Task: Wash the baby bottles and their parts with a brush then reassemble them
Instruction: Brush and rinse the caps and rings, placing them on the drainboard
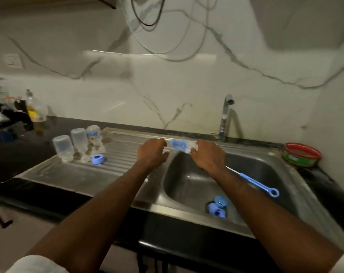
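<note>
While the right hand (208, 156) grips a blue bottle brush (180, 145), the left hand (153, 153), fingers curled, holds its bristle end, three upturned bottles (77, 143) standing left of it.

I'm seeing a blue-bristled brush (180, 145) with blue handle over the steel-grey sink (188, 186), blue parts (218, 208) lying in that sink, red-rimmed green tub (301, 154) right of it, grey-veined white wall (167, 85) showing behind it.

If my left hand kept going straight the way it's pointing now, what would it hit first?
Probably the bottle brush head. The left hand points right and slightly away, its fingertips near the blue bristles held between it and the right hand. Depth is unclear, so it could pass just in front of them.
</note>
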Demonstrator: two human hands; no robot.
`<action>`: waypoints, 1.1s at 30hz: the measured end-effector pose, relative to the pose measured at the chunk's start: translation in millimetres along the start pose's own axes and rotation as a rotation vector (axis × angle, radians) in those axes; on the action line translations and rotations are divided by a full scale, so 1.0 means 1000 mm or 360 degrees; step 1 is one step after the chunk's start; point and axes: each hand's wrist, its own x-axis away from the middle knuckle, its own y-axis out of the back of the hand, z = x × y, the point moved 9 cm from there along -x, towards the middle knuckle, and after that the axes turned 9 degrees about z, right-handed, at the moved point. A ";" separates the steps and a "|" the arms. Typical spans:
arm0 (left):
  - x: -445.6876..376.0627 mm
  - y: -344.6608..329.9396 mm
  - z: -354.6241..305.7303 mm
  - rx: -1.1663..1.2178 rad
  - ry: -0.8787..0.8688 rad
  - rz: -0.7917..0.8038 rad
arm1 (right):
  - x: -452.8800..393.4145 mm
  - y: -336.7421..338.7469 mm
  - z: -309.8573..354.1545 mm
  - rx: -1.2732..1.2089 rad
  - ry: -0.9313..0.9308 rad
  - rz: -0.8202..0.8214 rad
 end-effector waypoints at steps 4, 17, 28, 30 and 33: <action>-0.015 -0.036 -0.071 0.0024 -0.0094 0.0140 | 0.008 0.011 -0.070 0.0053 -0.0082 -0.0042; 0.001 -0.223 -0.192 -0.0063 -0.0863 0.1555 | 0.001 -0.064 -0.196 0.0232 -0.0331 0.0466; -0.002 -0.237 -0.203 -0.0537 -0.1099 0.1291 | -0.001 -0.069 -0.207 0.0162 -0.0460 0.0607; -0.006 -0.233 -0.206 -0.0498 -0.1106 0.1250 | 0.000 -0.062 -0.211 0.0124 -0.0504 0.0573; -0.023 -0.217 -0.200 -0.0073 -0.0833 0.1142 | 0.002 -0.049 -0.218 0.0075 -0.0545 0.0476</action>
